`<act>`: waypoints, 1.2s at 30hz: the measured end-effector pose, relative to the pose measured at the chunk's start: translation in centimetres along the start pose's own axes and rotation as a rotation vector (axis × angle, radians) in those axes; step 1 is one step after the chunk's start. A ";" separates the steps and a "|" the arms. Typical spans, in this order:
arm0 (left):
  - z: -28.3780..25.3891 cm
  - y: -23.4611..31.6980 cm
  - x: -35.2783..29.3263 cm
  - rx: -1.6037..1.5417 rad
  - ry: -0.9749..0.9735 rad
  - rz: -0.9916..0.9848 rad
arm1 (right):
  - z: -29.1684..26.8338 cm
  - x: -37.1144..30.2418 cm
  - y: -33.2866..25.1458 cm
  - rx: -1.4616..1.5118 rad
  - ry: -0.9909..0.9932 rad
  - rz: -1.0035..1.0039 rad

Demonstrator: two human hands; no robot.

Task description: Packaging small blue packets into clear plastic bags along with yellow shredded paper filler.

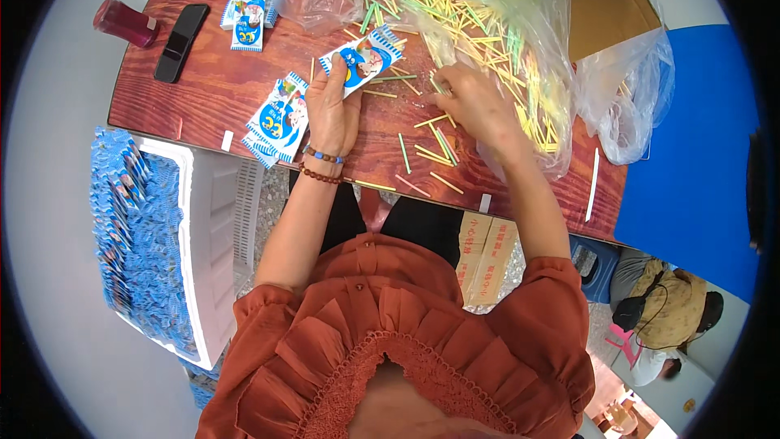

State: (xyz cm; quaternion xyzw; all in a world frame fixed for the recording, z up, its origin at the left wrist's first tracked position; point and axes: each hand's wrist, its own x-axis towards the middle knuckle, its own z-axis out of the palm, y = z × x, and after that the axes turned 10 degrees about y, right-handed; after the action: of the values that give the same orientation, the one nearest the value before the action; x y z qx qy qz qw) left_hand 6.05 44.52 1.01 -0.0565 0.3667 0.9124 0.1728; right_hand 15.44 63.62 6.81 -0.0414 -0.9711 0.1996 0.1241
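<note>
My left hand [327,114], with beaded bracelets at its wrist, is closed on a small blue-and-white packet [367,60] held above the red wood-grained table. To its right, my right hand [479,106] has its fingers curled together at the edge of a large clear plastic bag [546,73]. Whatever those fingertips pinch is too hidden to make out. Thin yellow, green and pink sticks [455,12] spill in a heap from the bag. A few loose sticks [443,146] lie on the table below my right hand. Beside my left wrist rests a small stack of similar packets [280,119].
More packets [248,20], a black phone [181,42] and a dark red bottle [126,23] occupy the table's left side. A white crate [191,252] full of blue packets stands at left. A cardboard box [613,4] is at far right; people [670,305] are beyond the table.
</note>
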 end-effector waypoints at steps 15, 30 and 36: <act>-0.2 0.1 -0.8 -0.056 -0.068 -0.058 | 0.5 0.1 2.0 0.154 -0.032 0.119; 1.5 0.1 -1.7 -0.070 -0.069 -0.058 | -1.6 2.4 -5.2 1.102 0.326 0.228; 1.0 0.5 -1.3 -0.221 -0.093 -0.091 | -2.4 4.0 -6.2 0.659 0.175 -0.073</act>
State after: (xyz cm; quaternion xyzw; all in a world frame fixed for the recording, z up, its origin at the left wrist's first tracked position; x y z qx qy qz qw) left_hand 7.07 44.55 2.37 -0.0492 0.2523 0.9402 0.2235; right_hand 11.98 59.37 12.35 0.0186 -0.8410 0.4937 0.2206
